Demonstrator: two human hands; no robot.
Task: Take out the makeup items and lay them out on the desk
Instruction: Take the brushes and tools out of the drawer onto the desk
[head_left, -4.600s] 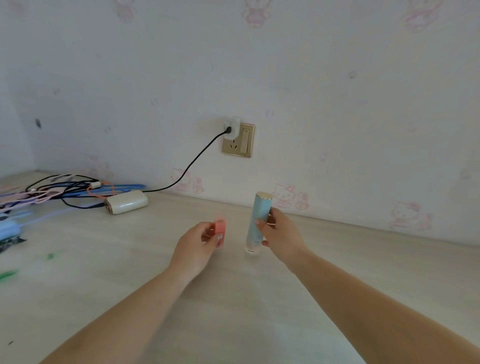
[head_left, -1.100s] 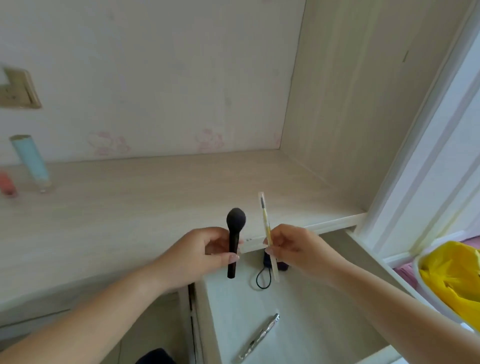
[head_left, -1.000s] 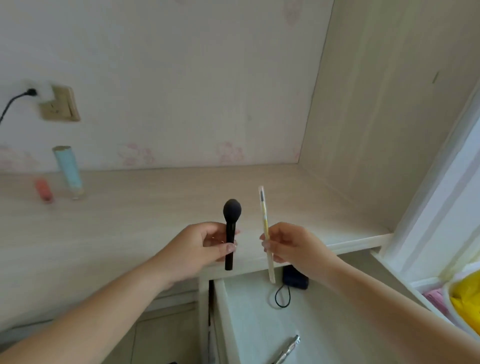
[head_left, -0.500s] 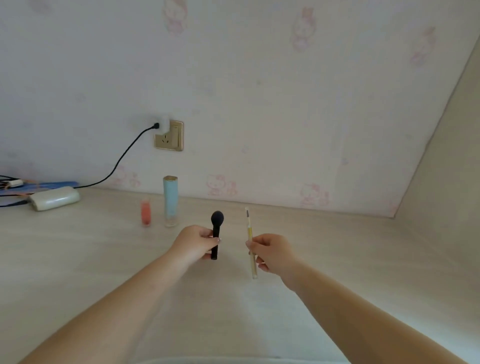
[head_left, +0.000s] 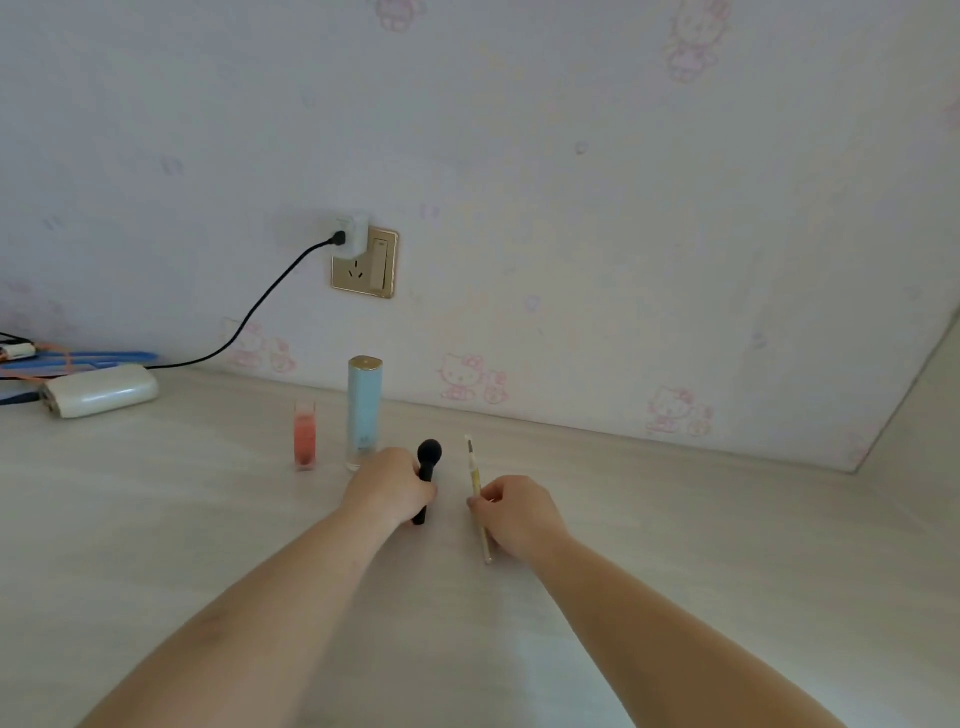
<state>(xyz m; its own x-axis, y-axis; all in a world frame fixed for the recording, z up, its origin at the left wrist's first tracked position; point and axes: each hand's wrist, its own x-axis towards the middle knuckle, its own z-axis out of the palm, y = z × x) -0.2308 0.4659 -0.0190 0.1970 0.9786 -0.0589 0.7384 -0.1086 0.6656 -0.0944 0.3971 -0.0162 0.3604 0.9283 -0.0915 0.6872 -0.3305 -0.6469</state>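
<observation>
- Far left of the desk, against the wall: a white power bank with a tangle of cables, and a black cord running up to the wall socket. Not makeup; I leave these alone.
- Left of centre, standing upright: small pink bottle, then the tall blue tube just to its right, apart from each other. I judge they begin the row I am laying out.
- Centre: my left hand, fingers closed round the handle of the black brush, head pointing to the far side. It sits just right of the tube, to carry the row on; its lower end is at or near the desktop.
- Right of that: my right hand, pinching the thin yellow brush partway down, parallel to the black one and clear of it, so the items stay separate. I cannot tell whether it lies flat yet.
</observation>
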